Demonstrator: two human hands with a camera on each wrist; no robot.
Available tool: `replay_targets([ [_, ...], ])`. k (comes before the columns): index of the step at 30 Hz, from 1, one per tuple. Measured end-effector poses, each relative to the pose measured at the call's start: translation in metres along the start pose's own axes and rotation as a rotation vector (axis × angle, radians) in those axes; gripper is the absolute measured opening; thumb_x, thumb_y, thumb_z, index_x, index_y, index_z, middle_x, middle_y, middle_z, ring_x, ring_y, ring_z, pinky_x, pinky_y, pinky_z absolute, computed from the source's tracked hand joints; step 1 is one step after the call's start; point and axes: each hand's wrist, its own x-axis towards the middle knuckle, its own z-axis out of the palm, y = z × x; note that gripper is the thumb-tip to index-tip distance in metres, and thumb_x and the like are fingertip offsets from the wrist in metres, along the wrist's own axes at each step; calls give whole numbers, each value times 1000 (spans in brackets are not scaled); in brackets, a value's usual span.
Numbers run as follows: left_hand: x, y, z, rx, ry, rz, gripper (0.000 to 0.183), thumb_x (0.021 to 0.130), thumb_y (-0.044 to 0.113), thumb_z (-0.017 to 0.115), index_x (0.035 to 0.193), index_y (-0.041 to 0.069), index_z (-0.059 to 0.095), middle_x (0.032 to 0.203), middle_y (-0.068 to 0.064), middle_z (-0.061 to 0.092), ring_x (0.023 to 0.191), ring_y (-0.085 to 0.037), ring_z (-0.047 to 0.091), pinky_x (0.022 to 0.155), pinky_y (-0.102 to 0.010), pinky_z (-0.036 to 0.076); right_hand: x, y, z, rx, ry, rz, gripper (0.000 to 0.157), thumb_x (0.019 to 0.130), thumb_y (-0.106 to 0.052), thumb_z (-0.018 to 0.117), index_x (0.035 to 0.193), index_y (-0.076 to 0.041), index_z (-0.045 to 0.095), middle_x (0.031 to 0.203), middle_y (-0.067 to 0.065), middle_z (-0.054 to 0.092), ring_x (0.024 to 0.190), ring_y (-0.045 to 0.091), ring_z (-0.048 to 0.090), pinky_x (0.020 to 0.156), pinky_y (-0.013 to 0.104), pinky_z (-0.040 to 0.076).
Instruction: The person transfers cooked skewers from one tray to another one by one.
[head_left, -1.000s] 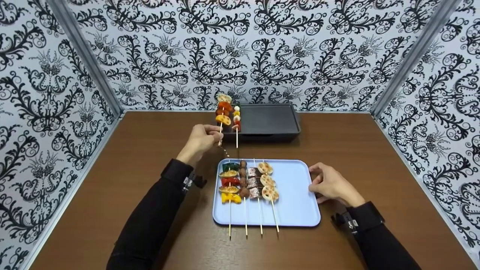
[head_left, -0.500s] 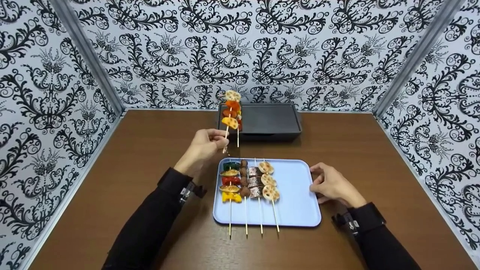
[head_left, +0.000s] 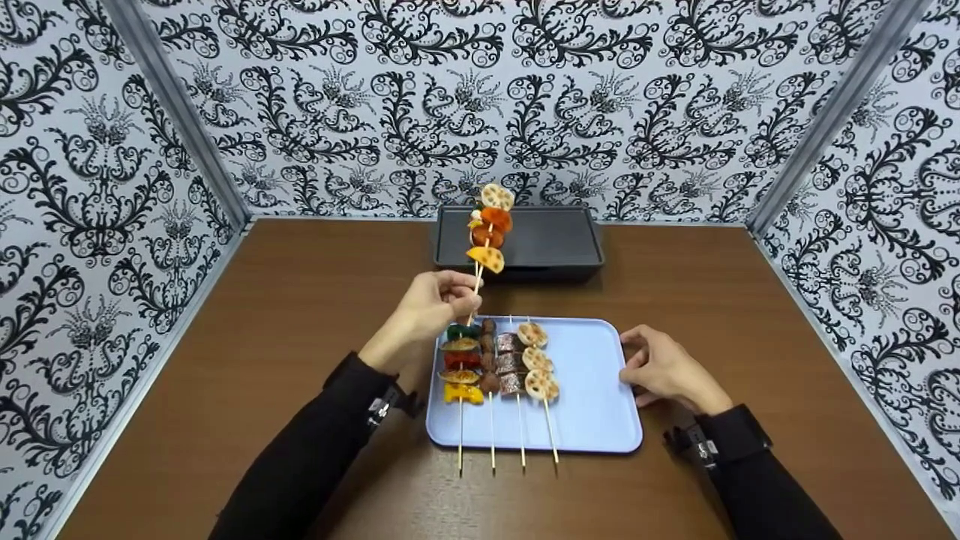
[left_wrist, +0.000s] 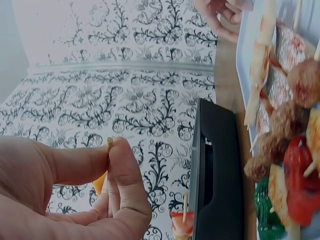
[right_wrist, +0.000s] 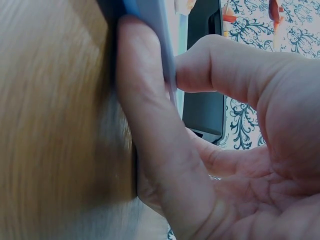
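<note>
My left hand [head_left: 431,306] pinches the bare stick of a skewer [head_left: 495,220] between thumb and fingers. The skewer stands tilted upward, with a lotus root slice on top, orange-red pieces below it and a yellow slice lowest. It is held between the black grill plate [head_left: 555,236] and the light blue tray [head_left: 592,382]. My right hand [head_left: 667,367] grips the tray's right rim; in the right wrist view the thumb is on the rim and a finger [right_wrist: 145,85] lies underneath. A smaller skewer [left_wrist: 182,225] on the grill is mostly hidden behind the held one in the head view.
On the tray's left half lie several skewers side by side: mixed vegetables [head_left: 461,361], meatballs [head_left: 489,356], fish pieces [head_left: 510,365] and lotus root slices [head_left: 537,361]. Their sticks overhang the front rim. Patterned walls [head_left: 480,112] enclose the brown table [head_left: 315,270].
My left hand has moved the skewer to the right and nearer, away from the grill's left end and over the tray's back edge. The right hand stays on the tray rim.
</note>
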Motion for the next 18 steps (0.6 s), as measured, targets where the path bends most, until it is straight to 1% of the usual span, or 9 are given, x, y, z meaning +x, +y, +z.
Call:
replay_targets([
  [7,-7,-2,9,2,-34,-21,29,94,-1,73,121,-6,68,94,-10,70,75,-14,63,65,-21,58,0,0,0,9,1,9,65,86,2,74,145,1,45,99,19,60,75,29,67,58,46,68],
  [10,-11,-4,13,1,-46,-26,26,93,-1,73,119,-4,70,92,-8,69,73,-13,61,61,-20,56,0,-1,0,13,1,12,65,86,2,74,145,2,45,99,20,60,75,29,67,59,46,68],
  [14,-15,-8,19,-55,-69,-29,24,93,-5,71,117,-6,69,87,-6,67,70,-13,60,59,-21,53,1,-1,0,17,3,12,65,86,3,73,144,2,45,98,20,60,75,29,67,59,46,68],
  [18,-19,-10,25,-104,-105,-33,24,94,-6,70,118,-7,67,88,-7,66,70,-15,60,61,-23,54,1,-1,0,23,4,12,65,85,4,73,143,3,45,97,20,60,75,29,67,59,47,68],
])
